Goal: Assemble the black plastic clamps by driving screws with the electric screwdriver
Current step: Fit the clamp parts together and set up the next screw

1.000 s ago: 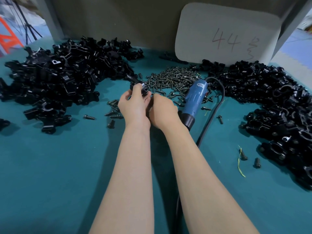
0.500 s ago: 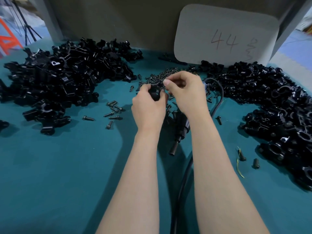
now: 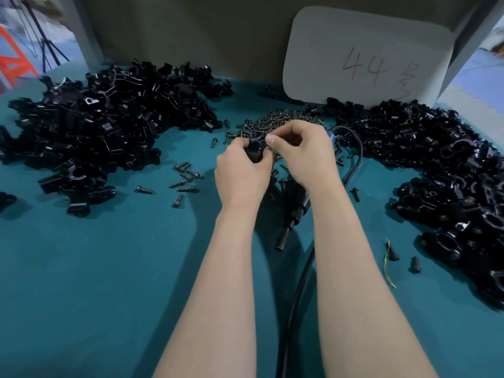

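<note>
Left grip is wrapped around a black clamp, held up just in front of the screw pile. Right grip has its fingers curled, thumb and forefinger pinching at the clamp's top edge. Can't tell if there's a screw in that pinch, too small. The clamp's mostly buried in fingers, so I can't call which way its long axis runs either.

The electric screwdriver is lying flat on the teal tabletop under the right wrist. Its long axis runs far-right to near-left, black nose pointing back toward the person, with only a sliver of the blue body peeking out past the knuckles. Its cable loops behind the hand and runs down between the forearms.

Big heaps of black clamp parts sit on the left and right, with loose screws scattered near the left heap. A white card marked "44" leans at the back.
</note>
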